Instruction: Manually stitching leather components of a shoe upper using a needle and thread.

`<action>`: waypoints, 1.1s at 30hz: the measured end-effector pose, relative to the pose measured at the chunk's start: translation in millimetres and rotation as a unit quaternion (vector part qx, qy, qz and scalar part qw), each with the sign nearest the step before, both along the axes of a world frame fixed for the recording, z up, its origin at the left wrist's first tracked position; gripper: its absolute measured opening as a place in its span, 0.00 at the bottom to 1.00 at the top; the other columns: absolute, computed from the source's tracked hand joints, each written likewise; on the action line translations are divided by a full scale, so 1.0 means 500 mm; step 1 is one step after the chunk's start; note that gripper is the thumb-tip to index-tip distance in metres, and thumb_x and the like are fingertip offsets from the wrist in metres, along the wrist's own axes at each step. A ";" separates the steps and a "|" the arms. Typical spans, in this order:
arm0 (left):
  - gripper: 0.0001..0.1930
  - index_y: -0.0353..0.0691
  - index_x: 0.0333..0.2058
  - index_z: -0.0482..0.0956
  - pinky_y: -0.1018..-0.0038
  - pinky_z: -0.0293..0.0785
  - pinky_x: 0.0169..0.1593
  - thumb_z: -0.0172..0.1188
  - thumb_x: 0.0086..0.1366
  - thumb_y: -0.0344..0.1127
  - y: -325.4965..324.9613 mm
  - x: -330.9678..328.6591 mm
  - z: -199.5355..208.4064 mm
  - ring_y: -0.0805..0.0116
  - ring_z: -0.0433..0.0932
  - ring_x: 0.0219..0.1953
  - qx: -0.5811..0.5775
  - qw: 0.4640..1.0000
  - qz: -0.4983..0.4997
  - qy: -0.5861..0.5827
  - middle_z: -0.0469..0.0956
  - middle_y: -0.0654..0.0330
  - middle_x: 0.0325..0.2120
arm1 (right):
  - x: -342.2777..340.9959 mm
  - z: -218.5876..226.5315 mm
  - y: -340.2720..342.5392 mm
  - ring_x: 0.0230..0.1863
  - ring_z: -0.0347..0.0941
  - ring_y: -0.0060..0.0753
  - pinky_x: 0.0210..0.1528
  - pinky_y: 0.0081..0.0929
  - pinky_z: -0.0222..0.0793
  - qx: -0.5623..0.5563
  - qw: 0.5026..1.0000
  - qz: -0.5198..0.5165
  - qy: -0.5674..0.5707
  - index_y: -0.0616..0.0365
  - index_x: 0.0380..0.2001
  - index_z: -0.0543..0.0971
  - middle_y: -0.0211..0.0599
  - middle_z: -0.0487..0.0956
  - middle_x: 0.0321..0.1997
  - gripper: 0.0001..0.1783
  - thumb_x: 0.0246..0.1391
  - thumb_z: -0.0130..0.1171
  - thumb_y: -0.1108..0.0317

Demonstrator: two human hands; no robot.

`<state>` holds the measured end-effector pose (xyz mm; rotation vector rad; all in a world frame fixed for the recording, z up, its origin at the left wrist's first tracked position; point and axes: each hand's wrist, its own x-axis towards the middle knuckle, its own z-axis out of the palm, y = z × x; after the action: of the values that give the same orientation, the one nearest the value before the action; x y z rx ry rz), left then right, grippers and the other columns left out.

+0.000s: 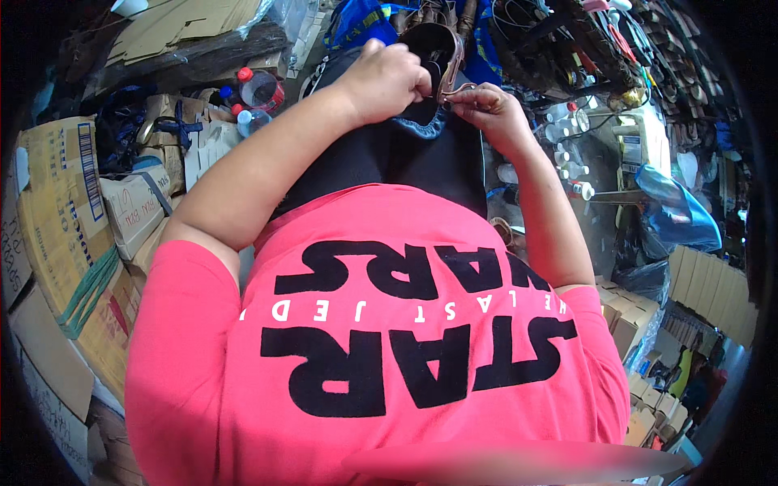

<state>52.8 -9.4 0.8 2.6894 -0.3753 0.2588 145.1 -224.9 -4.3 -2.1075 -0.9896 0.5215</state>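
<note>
In front of me, above my lap, is a brown and black leather piece [456, 69] shaped like a shoe upper, with a dark hollow inside. My right hand [496, 117] pinches a thin brown strip at its right edge between thumb and fingers. Over the left side of the dark opening, my left hand [383, 83] is closed with its fingertips pressed together. What those fingertips hold is too small to make out. Below the leather piece, a blue gathered cloth edge [423, 128] shows against my black legwear [429, 166].
Cardboard boxes [61, 186] crowd the left side, near a clear jar with a red rim [263, 91]. Several plastic bottles [574, 170] lie to the right, beside a blue plastic bag [681, 215]. Tangled cables and tools [567, 49] fill the far right.
</note>
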 end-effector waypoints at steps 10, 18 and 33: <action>0.10 0.50 0.34 0.83 0.69 0.63 0.45 0.64 0.50 0.38 -0.016 -0.020 -0.037 0.68 0.78 0.34 -0.166 0.966 0.149 0.128 0.81 0.64 0.28 | -0.003 -0.008 0.008 0.46 0.68 0.18 0.51 0.18 0.63 0.093 0.962 -0.056 0.251 0.59 0.40 0.80 0.28 0.76 0.45 0.13 0.48 0.65 0.73; 0.13 0.48 0.37 0.78 0.63 0.58 0.47 0.63 0.53 0.42 -0.050 -0.001 -0.039 0.66 0.79 0.38 -0.177 0.958 0.157 0.160 0.81 0.63 0.30 | -0.006 -0.014 0.016 0.46 0.68 0.17 0.52 0.17 0.62 0.097 0.958 -0.053 0.263 0.61 0.41 0.78 0.28 0.75 0.45 0.15 0.48 0.65 0.73; 0.08 0.54 0.34 0.80 0.53 0.65 0.47 0.60 0.52 0.39 -0.054 0.009 -0.033 0.59 0.78 0.40 -0.112 0.981 0.132 0.087 0.81 0.61 0.31 | -0.007 0.035 0.048 0.32 0.68 0.12 0.38 0.15 0.66 -0.085 0.993 -0.028 0.083 0.61 0.31 0.78 0.23 0.78 0.31 0.07 0.48 0.64 0.73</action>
<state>57.4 -36.3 -15.5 2.5086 0.0610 0.1306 141.8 -200.8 13.0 -2.1936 -0.8143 0.7633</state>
